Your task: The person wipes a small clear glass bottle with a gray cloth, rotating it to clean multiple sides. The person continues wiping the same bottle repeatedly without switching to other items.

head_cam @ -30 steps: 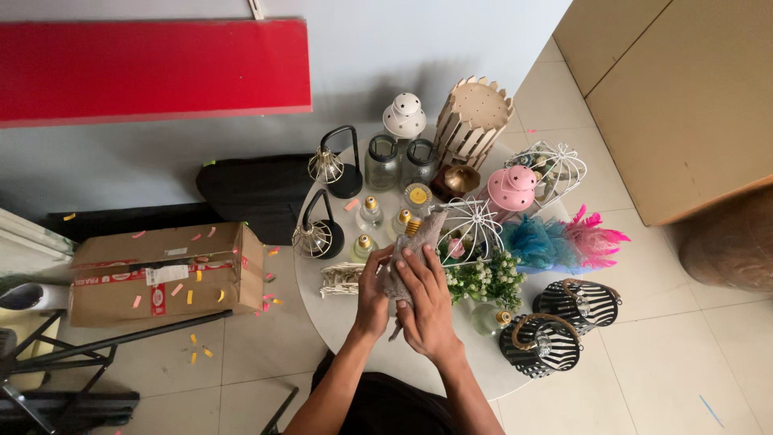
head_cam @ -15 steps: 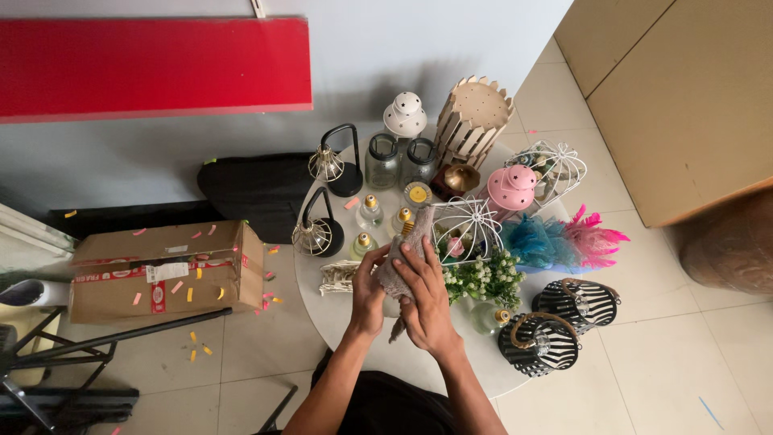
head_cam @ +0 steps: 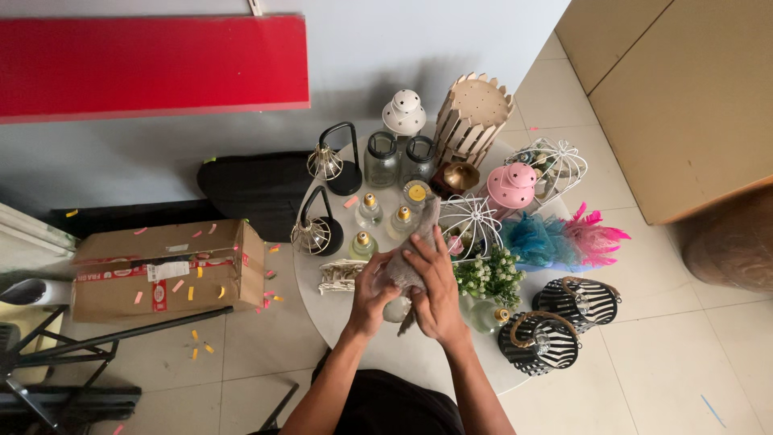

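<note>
A: What lay at the left of the frame?
B: A cardboard box [head_cam: 165,270] stood on the tiled floor at centre left, coloured paper scraps scattered on and around it. Nothing there had shifted across the last second.

A: And at the centre?
B: Both hands worked over the round white table [head_cam: 346,310]. The left hand [head_cam: 372,292] was closed around the lower part of a grey cloth [head_cam: 409,262]; the right hand [head_cam: 436,286] lay over it, fingers curled narrow against the fabric. The cloth's upper end pointed up toward the small glass bottles [head_cam: 385,217].

A: What had changed?
B: The cloth had been bunched tighter — half a second before it was held slightly higher, nearer the white wire cage [head_cam: 471,221]. The grip itself was unchanged, so the work appeared to be handling of the cloth only.

A: At the right?
B: Two striped black-and-white lanterns [head_cam: 560,326] — untouched, at lower right of the table.
</note>
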